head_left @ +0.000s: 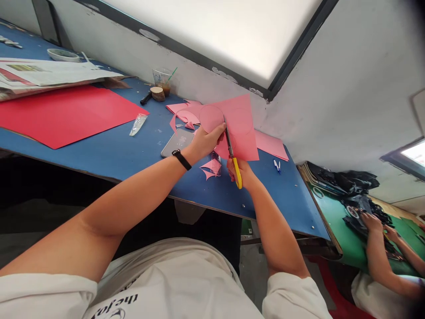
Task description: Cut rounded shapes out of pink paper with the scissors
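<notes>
My left hand (pixel 206 141), with a black band on the wrist, is closed on the left edge of a pink paper sheet (pixel 241 128) and holds it up above the blue table (pixel 133 150). My right hand (pixel 241 172) grips yellow-handled scissors (pixel 233 157) whose blades point up into the sheet beside a drawn circle. Pink paper offcuts (pixel 211 167) lie on the table just under my hands. A phone (pixel 177 142) lies flat to the left of my left wrist.
A large red sheet (pixel 66 115) and newspapers (pixel 49 73) cover the table's left part. A plastic cup (pixel 162 79), a wooden disc (pixel 157 93), more pink paper (pixel 270 145) and a pen (pixel 277 165) lie near the wall. Another person's hands (pixel 375 221) work at a green table on the right.
</notes>
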Motion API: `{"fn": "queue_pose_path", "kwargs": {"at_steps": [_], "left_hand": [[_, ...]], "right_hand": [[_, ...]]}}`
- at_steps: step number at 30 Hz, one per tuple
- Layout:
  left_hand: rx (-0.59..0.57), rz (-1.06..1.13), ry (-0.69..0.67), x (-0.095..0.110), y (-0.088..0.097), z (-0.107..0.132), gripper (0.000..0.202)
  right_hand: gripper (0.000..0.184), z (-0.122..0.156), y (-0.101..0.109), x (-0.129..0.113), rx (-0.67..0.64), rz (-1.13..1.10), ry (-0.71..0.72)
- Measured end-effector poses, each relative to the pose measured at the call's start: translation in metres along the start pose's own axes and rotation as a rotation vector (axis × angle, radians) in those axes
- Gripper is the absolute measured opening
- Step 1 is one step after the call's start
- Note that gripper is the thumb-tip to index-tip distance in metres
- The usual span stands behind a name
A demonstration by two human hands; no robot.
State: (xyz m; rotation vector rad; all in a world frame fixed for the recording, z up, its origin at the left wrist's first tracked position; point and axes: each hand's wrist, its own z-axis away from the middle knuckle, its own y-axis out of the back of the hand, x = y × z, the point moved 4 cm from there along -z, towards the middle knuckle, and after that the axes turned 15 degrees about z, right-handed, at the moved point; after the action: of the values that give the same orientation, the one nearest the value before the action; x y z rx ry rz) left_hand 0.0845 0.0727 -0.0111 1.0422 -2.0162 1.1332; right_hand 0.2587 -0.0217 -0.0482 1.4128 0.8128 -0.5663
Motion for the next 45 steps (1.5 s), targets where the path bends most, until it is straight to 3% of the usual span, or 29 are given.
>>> {"fn": "queue_pose_path", "kwargs": {"at_steps": [9, 21, 33, 45], "left_hand": [[-0.012, 0.058, 0.023, 0.003, -0.003, 0.0, 0.054], [0.058, 0.135, -0.031, 0.013, -0.001, 0.001, 0.056], [0.035, 0.139, -0.025, 0.019, -0.002, 0.008, 0.041], [0.065, 0.1, 0.024, 0.017, -0.001, 0.009, 0.051]], "right_hand": [[0.076, -0.002, -0.005, 0.011, -0.018, 0.005, 0.056], [0.08, 0.0, -0.005, -0.006, 0.01, -0.069, 0.0], [0.094, 0.005, -0.001, 0.001, 0.016, -0.068, 0.0], [0.088, 0.003, -0.004, 0.004, 0.024, -0.075, 0.032]]}}
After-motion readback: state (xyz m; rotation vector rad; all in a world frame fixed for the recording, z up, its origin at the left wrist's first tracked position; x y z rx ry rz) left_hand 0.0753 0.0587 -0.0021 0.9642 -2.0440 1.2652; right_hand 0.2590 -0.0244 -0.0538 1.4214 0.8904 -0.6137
